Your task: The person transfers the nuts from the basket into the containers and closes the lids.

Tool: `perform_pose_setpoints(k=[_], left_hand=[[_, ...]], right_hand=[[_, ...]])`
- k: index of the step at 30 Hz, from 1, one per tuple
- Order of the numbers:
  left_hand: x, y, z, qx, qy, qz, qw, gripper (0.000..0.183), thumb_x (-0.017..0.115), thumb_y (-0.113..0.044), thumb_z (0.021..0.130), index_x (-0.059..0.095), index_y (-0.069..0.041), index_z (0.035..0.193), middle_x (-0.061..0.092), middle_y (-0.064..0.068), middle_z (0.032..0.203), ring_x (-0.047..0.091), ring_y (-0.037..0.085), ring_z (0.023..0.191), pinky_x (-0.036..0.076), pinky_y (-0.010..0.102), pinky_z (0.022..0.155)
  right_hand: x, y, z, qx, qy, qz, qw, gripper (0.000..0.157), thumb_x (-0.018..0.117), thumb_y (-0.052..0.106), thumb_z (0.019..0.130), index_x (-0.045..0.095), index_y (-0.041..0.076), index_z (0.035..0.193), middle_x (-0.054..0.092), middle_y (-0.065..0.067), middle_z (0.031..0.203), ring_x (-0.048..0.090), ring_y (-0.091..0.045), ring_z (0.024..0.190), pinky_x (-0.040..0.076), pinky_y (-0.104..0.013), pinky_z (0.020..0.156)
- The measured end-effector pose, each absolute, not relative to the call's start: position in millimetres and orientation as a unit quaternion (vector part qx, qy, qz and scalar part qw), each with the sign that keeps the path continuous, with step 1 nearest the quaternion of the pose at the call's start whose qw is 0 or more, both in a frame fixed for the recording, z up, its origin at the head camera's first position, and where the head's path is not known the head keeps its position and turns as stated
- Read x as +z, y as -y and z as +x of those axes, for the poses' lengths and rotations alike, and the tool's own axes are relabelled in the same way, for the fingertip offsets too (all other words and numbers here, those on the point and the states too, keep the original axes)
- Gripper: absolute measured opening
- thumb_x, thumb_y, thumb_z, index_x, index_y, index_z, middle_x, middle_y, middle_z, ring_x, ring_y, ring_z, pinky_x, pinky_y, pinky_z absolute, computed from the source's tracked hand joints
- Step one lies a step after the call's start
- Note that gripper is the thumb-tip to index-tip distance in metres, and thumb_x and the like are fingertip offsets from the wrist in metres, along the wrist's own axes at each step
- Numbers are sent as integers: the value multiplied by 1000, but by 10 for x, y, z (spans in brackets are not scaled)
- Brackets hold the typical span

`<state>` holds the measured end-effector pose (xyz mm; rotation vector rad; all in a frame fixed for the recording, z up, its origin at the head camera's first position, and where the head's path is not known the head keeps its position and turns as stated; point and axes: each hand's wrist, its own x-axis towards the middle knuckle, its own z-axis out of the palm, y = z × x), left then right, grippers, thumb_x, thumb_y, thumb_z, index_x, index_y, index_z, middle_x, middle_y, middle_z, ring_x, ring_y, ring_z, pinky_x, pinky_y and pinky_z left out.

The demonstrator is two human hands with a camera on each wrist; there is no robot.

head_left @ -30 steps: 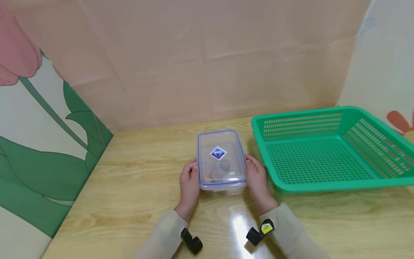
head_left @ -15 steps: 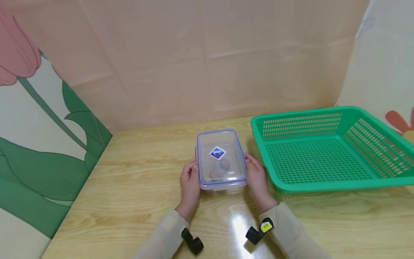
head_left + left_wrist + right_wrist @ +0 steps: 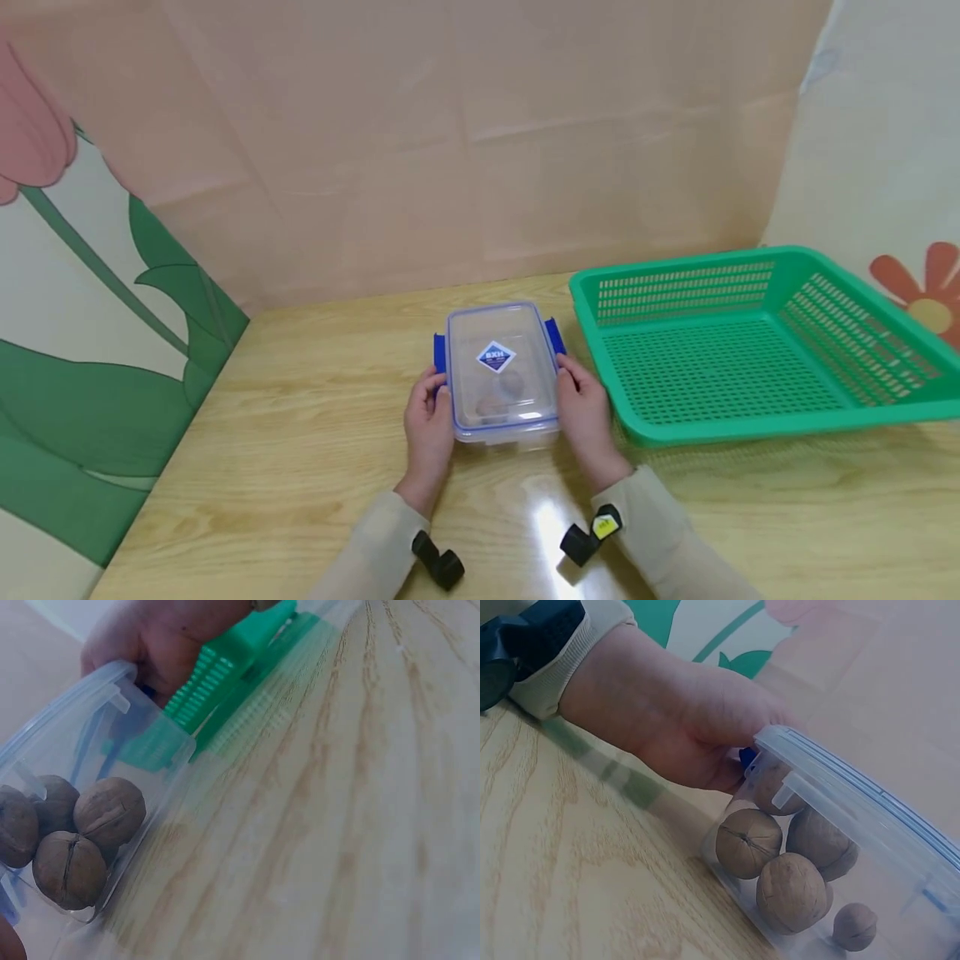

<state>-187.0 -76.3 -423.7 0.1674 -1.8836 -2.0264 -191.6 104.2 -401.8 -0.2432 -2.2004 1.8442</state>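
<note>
A clear plastic food container with a blue-edged lid and a diamond-shaped sticker rests on the wooden table. Blue latches stick out on both long sides, a left latch and a right latch. My left hand curls its fingers at the left latch, thumb along the container's side. On the opposite side my right hand grips near the right latch. Several walnuts lie inside, at the near end. The right wrist view also shows a smaller round nut. Some fingertips are hidden.
A green plastic basket with slotted walls stands just right of the container, close to my right hand. A beige-pink covered wall rises behind the wooden table. Small black cameras are strapped to both wrists.
The blue latches, folded down along the sides before, now stand out from both sides of the lid. Both hands keep their places at the container. The head view has shifted slightly.
</note>
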Motion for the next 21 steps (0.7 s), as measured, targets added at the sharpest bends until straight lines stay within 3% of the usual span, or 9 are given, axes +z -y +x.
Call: perform_pose_setpoints(k=[11,21], left_hand=[[-4181,782,-1906,-739,655,69,138,36,45,0,93,50,-3,129,43,14,141,40,25,131,38,32,105],[-4165,787,-1935,-738,660,94,103,45,41,-6,96,37,-4,141,37,13,145,34,24,134,34,36,108]], right_hand=[[-3998,-1032,-1938,650,742,-94,133,39,43,9,95,47,-3,132,46,-20,137,40,-30,129,36,-41,108],[-3994,-998,-1992,697,705,-90,89,47,37,8,95,35,-4,140,33,-19,146,31,-29,135,29,-40,112]])
